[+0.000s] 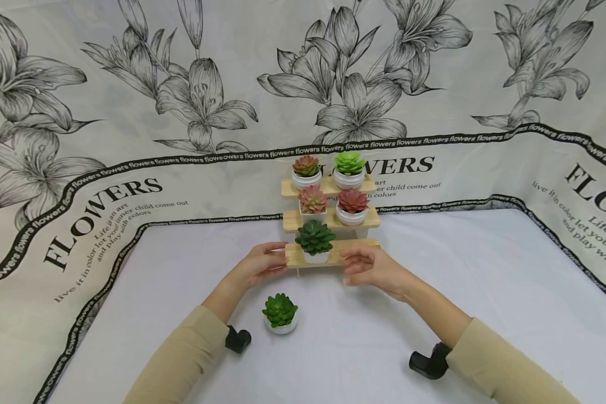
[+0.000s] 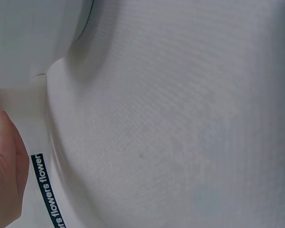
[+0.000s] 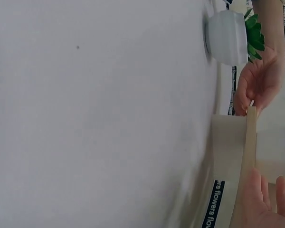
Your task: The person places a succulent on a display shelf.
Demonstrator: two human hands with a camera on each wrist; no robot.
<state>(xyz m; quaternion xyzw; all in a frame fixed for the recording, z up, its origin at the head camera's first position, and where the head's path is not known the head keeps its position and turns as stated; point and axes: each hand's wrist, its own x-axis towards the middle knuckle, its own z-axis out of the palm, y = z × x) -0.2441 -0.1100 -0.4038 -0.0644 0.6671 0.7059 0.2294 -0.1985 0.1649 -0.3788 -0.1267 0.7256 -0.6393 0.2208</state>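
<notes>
A three-tier wooden plant stand point(image 1: 295, 257) stands at the back of the white table. My left hand point(image 1: 262, 264) grips the left end of its lowest board, fingers bent at the edge. On that board sits a dark green succulent point(image 1: 315, 237) in a white pot, left of the middle. My right hand point(image 1: 376, 271) is at the board's front, right of this pot, with thumb and fingers apart and fingertips at the wood. In the right wrist view, the fingers point(image 3: 256, 187) are close to the white pot point(image 3: 274, 152). A bright green succulent point(image 1: 280, 310) stands on the table before the stand.
Pink and red succulents point(image 1: 352, 201) fill the middle board. The top board holds a reddish-brown succulent point(image 1: 306, 166) and a lime green one point(image 1: 349, 163). A flower-printed cloth point(image 1: 222, 185) hangs behind. Black wrist devices point(image 1: 428, 362) sit by both forearms.
</notes>
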